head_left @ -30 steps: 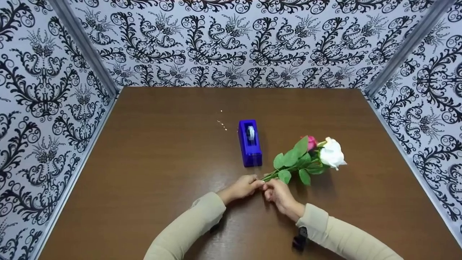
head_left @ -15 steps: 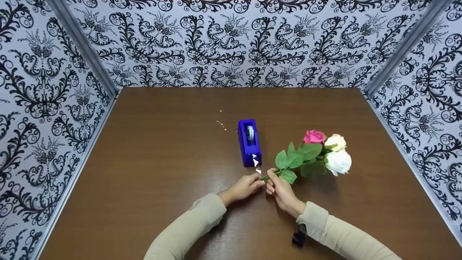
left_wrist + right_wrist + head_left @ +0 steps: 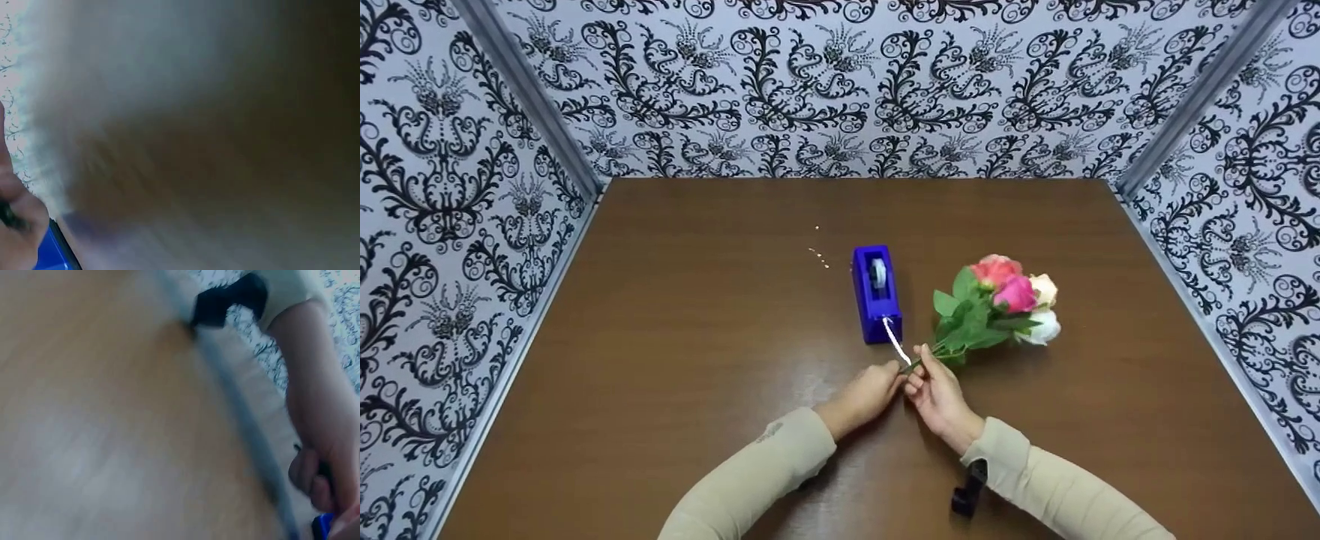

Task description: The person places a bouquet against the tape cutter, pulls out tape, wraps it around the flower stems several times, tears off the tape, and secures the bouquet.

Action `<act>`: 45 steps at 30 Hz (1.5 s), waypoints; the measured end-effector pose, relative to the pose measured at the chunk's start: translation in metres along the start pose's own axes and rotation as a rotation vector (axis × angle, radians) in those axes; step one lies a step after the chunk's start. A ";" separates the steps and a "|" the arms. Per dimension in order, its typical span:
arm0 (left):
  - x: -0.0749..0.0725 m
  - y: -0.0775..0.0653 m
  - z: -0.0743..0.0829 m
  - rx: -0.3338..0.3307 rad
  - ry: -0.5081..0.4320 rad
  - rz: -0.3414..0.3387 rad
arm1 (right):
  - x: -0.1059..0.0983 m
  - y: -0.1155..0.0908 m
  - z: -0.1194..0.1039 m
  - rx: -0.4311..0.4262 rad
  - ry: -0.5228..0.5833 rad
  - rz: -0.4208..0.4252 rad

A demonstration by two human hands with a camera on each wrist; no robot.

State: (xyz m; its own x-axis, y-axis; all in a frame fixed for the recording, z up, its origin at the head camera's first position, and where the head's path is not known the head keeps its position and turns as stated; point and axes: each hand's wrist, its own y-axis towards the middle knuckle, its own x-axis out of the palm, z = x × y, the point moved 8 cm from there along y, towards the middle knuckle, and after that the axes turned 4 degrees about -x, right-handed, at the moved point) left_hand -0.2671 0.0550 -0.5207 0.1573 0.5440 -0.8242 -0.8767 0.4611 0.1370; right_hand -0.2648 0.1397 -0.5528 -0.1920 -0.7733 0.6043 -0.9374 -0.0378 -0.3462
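Your left hand (image 3: 866, 397) and right hand (image 3: 945, 397) nearly meet in the head view, both holding a bunch of artificial roses by its stems (image 3: 937, 349). Your left fingers curl round the stem ends; your right thumb and fingers pinch the stems just beside them. The bunch lies low over the brown table (image 3: 720, 315), heads pointing away to your right: a coral rose (image 3: 996, 270), a magenta rose (image 3: 1015, 294), a cream rose (image 3: 1044, 289) and a white rose (image 3: 1041, 328), with green leaves (image 3: 969, 326) below. Just beyond your hands stands a blue tape dispenser (image 3: 876, 307) with its tape roll (image 3: 878, 274), and a shiny tape strip (image 3: 895, 343) runs from its front edge to the stems at your fingers. Pale specks (image 3: 826, 266) show left of it. A black device (image 3: 969, 487) hangs at your right cuff; a black-and-white patterned wall (image 3: 840, 82) rises behind.

In the left wrist view, mostly blur, you see part of a hand at the left edge with a dark stem against it, and the dispenser's blue corner below.

In the right wrist view, a sleeved arm reaches down, its fingers curled round something dark; the blue dispenser peeks in underneath.
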 end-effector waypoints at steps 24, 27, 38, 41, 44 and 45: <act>-0.012 -0.004 -0.011 -0.023 -0.131 -0.067 | 0.002 0.005 -0.004 -0.091 -0.283 -0.008; -0.014 -0.006 -0.010 0.003 -0.024 -0.020 | 0.003 0.007 -0.005 -0.113 -0.358 0.005; 0.003 -0.001 -0.034 -0.299 -0.814 -0.313 | 0.003 0.017 -0.018 -0.108 -0.499 -0.039; 0.012 0.001 -0.042 -0.374 -0.916 -0.337 | 0.006 0.017 -0.019 -0.085 -0.470 -0.083; 0.013 0.005 -0.047 -0.238 -0.807 -0.225 | 0.008 0.015 -0.019 -0.068 -0.430 -0.107; 0.020 0.008 -0.053 -0.157 -0.757 -0.167 | 0.008 0.015 -0.018 -0.059 -0.411 -0.102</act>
State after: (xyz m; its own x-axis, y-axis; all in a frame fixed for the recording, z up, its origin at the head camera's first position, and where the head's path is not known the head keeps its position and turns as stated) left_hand -0.2955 0.0325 -0.5653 0.5097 0.8315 -0.2211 -0.8592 0.5051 -0.0813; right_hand -0.2852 0.1442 -0.5401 0.0231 -0.9559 0.2929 -0.9629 -0.1001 -0.2505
